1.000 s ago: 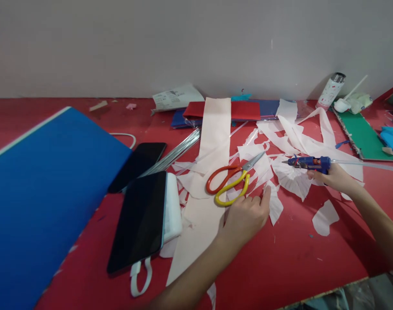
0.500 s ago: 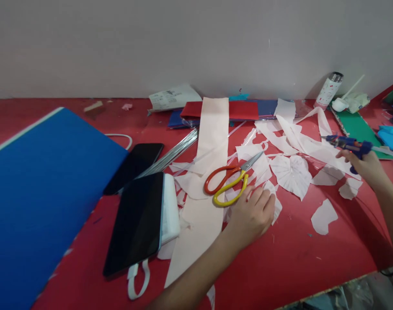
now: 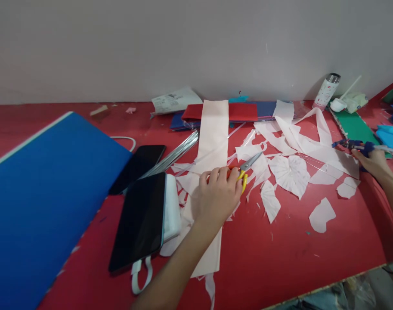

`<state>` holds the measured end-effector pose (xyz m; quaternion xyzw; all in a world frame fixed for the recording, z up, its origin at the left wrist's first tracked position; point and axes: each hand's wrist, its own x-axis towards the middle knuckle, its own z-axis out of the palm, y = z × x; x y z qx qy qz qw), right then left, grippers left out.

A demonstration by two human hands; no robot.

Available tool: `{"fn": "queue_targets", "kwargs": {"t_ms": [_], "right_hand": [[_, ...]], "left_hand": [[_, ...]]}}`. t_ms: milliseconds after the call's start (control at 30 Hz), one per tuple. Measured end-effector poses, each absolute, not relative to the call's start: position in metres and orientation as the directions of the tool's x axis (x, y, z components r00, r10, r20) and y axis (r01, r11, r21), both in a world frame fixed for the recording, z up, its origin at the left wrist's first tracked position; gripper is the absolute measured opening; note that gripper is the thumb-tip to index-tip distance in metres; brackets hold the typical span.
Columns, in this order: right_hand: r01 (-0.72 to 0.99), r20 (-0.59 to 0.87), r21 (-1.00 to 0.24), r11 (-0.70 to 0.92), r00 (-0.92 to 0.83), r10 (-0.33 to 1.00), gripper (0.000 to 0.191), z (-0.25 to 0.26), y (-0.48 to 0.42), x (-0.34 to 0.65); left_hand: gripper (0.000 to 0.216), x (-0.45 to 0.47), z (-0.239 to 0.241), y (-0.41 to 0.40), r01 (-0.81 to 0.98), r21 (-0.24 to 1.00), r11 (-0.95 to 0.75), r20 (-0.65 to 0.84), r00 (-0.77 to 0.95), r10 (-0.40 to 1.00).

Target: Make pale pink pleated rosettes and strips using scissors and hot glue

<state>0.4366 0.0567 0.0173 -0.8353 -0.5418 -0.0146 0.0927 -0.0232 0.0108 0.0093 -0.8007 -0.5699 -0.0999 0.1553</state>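
Observation:
My left hand point(image 3: 218, 193) lies over the handles of a pair of scissors point(image 3: 250, 162), its fingers curled round them. The red handle is mostly covered, while part of the yellow one and the blades show. Under this hand runs a long pale pink paper strip point(image 3: 214, 137). At the right, my right hand point(image 3: 375, 163) grips a dark blue glue gun point(image 3: 360, 145) with a glue stick out of its back. Between the hands are a pleated, petal-shaped paper piece point(image 3: 289, 173), a smaller pleated piece point(image 3: 270, 201) and several paper scraps point(image 3: 322, 215).
To the left, a tablet point(image 3: 140, 219) rests on a white block, near another dark device point(image 3: 138, 165) and a large blue board point(image 3: 54, 202). Silver wires point(image 3: 173, 153) lie behind. A bottle point(image 3: 326, 91) and a green board point(image 3: 357, 128) stand at the back right of the red table point(image 3: 264, 262).
My left hand has moved left from the small pleated paper onto the scissors' handles. My right hand has shifted right and down a little with the glue gun.

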Motion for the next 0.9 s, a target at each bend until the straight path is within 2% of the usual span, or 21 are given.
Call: {"fn": "queue_targets", "kwargs": {"t_ms": [233, 400, 533, 633, 700, 767, 833, 900], "right_hand": [[0.862, 0.136, -0.118, -0.493, 0.506, 0.852, 0.050, 0.015, 0.048, 0.427], [0.819, 0.267, -0.123, -0.560, 0.571, 0.776, 0.062, 0.025, 0.030, 0.408], [0.788, 0.376, -0.098, -0.608, 0.595, 0.710, 0.054, 0.024, 0.009, 0.391], [0.803, 0.510, -0.065, -0.592, 0.537, 0.672, 0.047, 0.016, -0.010, 0.374], [0.836, 0.572, -0.034, -0.548, 0.466, 0.675, 0.040, 0.011, -0.020, 0.360], [0.900, 0.588, 0.012, -0.436, 0.346, 0.731, 0.029, 0.010, -0.026, 0.342], [0.972, 0.580, 0.061, -0.226, 0.150, 0.801, 0.020, 0.012, -0.027, 0.321], [0.996, 0.558, 0.037, 0.076, -0.084, 0.826, 0.019, 0.016, -0.024, 0.297]], "left_hand": [[0.040, -0.024, 0.005, 0.012, 0.959, -0.065, -0.278, 0.279, 0.284, 0.917], [0.038, -0.032, -0.001, 0.017, 0.972, 0.021, -0.234, 0.200, 0.225, 0.953], [0.038, -0.031, 0.005, 0.018, 0.982, 0.036, -0.183, 0.077, 0.180, 0.981], [0.041, -0.027, 0.012, 0.017, 0.996, 0.055, -0.063, -0.010, 0.064, 0.998], [0.045, -0.026, 0.016, 0.017, 0.998, 0.053, 0.018, -0.049, -0.016, 0.999], [0.047, -0.026, 0.019, 0.017, 0.997, 0.062, 0.050, -0.063, -0.046, 0.997], [0.045, -0.030, 0.022, 0.018, 0.994, 0.103, 0.033, -0.050, -0.027, 0.998], [0.043, -0.035, 0.027, 0.019, 0.989, 0.151, -0.009, -0.033, 0.014, 0.999]]}}
